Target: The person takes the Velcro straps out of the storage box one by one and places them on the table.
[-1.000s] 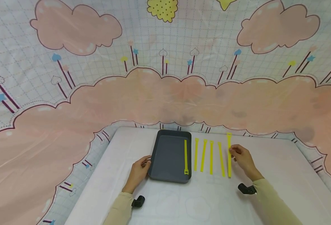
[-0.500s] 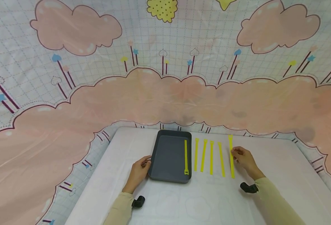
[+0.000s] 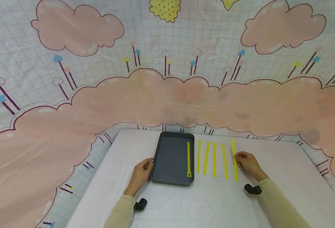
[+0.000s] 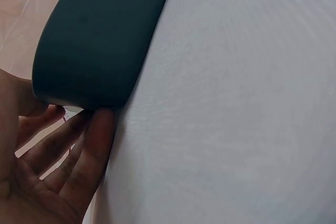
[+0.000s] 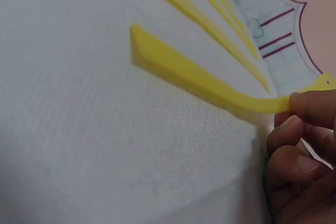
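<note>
My left hand (image 3: pixel 140 172) touches the left side of a dark grey tray (image 3: pixel 170 180); in the left wrist view its fairly straight fingers (image 4: pixel 100 135) meet the tray's outer wall (image 4: pixel 94 40). Inside the tray, along its right side, lies one yellow cable strap (image 3: pixel 188 160) with a slotted head. To the right, my right hand (image 3: pixel 249 164) pinches another yellow cable strap (image 5: pixel 194 80) between thumb and fingers. That strap bends upward near the grip, and its far tip is down at the cloth. Its head shows partly past the fingers in the right wrist view.
Several more yellow straps (image 3: pixel 214 160) lie in a row between the tray and my right hand. A white cloth (image 3: pixel 167 205) covers the table. A printed curtain (image 3: pixel 167 101) stands behind it. Each wrist wears a black device (image 3: pixel 253 189).
My right hand has shifted slightly right and nearer to me with the pinched strap, which has moved down and now tilts slightly. My left hand and the tray stay put.
</note>
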`<state>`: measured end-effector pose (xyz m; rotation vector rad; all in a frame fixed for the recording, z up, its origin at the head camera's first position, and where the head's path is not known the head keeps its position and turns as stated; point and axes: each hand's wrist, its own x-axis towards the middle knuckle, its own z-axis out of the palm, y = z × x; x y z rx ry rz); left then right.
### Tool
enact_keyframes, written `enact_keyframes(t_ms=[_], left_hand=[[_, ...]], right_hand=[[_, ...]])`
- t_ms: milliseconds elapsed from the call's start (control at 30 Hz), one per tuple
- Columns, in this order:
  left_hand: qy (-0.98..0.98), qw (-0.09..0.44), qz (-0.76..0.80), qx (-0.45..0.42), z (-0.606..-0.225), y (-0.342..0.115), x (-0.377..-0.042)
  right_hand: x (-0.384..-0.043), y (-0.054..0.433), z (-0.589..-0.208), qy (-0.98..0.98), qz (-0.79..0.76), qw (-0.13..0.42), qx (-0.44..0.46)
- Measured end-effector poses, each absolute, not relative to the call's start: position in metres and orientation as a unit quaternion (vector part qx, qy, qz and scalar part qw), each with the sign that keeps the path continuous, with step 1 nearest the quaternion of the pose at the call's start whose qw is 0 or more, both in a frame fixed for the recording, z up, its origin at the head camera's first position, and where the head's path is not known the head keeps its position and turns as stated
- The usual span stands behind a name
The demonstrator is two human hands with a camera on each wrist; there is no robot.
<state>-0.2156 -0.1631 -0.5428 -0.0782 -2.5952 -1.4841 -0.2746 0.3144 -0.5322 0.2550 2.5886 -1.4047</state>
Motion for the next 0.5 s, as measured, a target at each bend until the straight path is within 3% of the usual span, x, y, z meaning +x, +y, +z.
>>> enact_keyframes(t_ms=[500], left_hand=[[-0.866,0.078,-0.494,-0.029,-0.5449,-0.1633,-0.2168]], right_hand=[[-0.2775,0.3183,-0.5377,0.871,-0.474,0.093,0.087]])
